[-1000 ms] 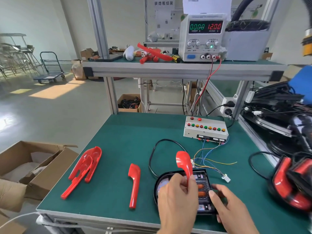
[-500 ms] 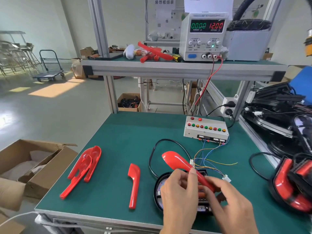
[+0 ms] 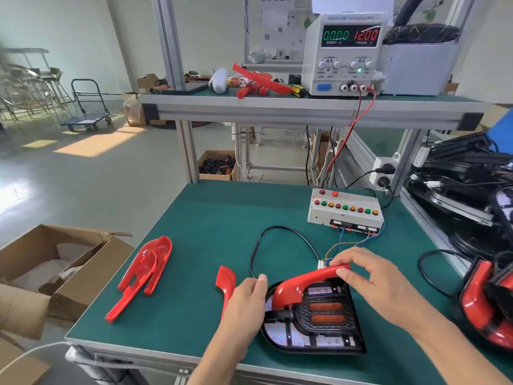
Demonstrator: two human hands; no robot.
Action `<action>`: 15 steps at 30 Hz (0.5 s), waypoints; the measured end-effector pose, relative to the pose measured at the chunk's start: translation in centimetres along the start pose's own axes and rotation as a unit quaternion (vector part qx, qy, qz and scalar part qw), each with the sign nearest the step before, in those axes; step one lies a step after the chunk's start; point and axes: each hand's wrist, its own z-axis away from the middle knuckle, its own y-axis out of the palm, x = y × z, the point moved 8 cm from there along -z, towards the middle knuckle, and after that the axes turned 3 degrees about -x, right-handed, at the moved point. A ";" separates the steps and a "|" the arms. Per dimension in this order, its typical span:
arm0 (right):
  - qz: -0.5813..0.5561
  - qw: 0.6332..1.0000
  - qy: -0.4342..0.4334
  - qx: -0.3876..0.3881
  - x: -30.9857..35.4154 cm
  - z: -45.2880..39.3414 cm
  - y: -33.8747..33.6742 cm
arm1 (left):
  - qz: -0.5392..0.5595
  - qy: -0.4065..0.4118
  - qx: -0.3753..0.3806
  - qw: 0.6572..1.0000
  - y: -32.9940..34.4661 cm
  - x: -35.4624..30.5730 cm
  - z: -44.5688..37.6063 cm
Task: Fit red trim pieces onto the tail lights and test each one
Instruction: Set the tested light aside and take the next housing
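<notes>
A black tail light (image 3: pixel 322 320) with two orange strips lies face up at the green table's front edge. A curved red trim piece (image 3: pixel 298 287) lies across its upper left part. My right hand (image 3: pixel 369 276) pinches the trim's far end between thumb and fingers. My left hand (image 3: pixel 247 304) grips the tail light's left edge. Another red trim piece (image 3: pixel 226 284) lies just left of my left hand. Two nested red trim pieces (image 3: pixel 144 270) lie further left on the table.
A grey test box (image 3: pixel 345 211) with coloured buttons sits behind the light, wired to it. A power supply (image 3: pixel 344 51) reading 12.00 stands on the upper shelf. More tail lights (image 3: pixel 488 298) are stacked at the right. An open cardboard box (image 3: pixel 55 268) stands left of the table.
The red trim piece went from held upright over the light to lying across its top left. My right hand took its far end and my left hand moved to the housing's left edge.
</notes>
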 end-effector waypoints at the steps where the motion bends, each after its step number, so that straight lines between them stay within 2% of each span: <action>1: -0.009 1.000 0.006 0.000 -0.4 -0.1 0.3 | 0.000 -0.010 0.011 1.000 0.3 0.3 -0.4; 6: -0.048 0.998 0.032 -0.015 -1.9 0.4 1.9 | 0.040 -0.030 0.048 0.998 1.0 1.1 -1.1; 15: -0.082 0.994 0.059 -0.039 -3.1 1.4 2.2 | 0.134 0.013 0.055 0.989 1.7 0.6 0.2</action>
